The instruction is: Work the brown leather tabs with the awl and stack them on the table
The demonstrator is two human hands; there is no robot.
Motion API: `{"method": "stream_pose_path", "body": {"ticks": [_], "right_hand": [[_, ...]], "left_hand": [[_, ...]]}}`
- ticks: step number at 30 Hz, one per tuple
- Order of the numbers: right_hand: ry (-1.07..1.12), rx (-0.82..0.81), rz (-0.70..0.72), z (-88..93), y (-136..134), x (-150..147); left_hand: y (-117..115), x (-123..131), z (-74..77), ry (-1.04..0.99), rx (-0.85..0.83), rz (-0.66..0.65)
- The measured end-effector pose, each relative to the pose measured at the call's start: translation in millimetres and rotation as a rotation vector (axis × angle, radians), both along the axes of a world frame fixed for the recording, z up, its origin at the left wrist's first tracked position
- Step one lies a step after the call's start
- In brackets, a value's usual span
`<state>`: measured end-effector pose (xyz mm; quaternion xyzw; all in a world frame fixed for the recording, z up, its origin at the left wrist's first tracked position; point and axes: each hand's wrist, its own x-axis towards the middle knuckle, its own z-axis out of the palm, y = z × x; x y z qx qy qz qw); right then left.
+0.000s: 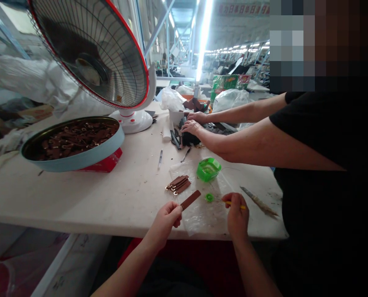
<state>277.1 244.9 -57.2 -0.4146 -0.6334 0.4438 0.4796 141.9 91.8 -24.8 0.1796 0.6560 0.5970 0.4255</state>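
My left hand (168,215) pinches one end of a flat brown leather-like strip (191,199), its free end pointing up and right. In my right hand (238,218) is a thin tool with a yellow handle (240,206); its fine tip reaches left to a small green cap (209,197), and I cannot tell whether they touch. Behind the cap stands a green plastic tub (208,170). Several brown strips with metal hooks (179,184) lie stacked beyond my left hand. A clear plastic sheet (199,220) lies beneath the work area.
A blade with a wrapped handle (260,201) lies right of my right hand. A co-worker's arms (242,144) reach over dark pieces at the back. Two pens (160,159) lie mid-table. At left stand a fan (134,120) and a round tin (79,163) of brown hooked pieces.
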Motion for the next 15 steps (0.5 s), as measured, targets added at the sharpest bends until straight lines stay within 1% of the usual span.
{"method": "stream_pose_path", "body": {"ticks": [2, 5, 6, 8, 11, 15], "right_hand": [[0.118, -0.027, 0.004, 16.3, -18, 3], [0.409, -0.168, 0.107, 43.8, -46, 3], [0.468, -0.214, 0.142, 51.4, -54, 2], [0.506, -0.276, 0.189, 61.9, -64, -1], [0.494, -0.309, 0.201, 66.3, -70, -5], [0.501, -0.323, 0.22, 63.9, -72, -10]], "left_hand": [[0, 2, 2.6, -0.023, 0.011, -0.006], [-2, 6, 8.8, -0.072, 0.049, -0.047], [-3, 7, 11.1, -0.083, 0.063, -0.063], [-7, 9, 15.4, -0.094, 0.085, -0.085], [-12, 10, 20.3, -0.101, 0.109, -0.092], [-16, 11, 24.1, -0.106, 0.134, -0.092]]}}
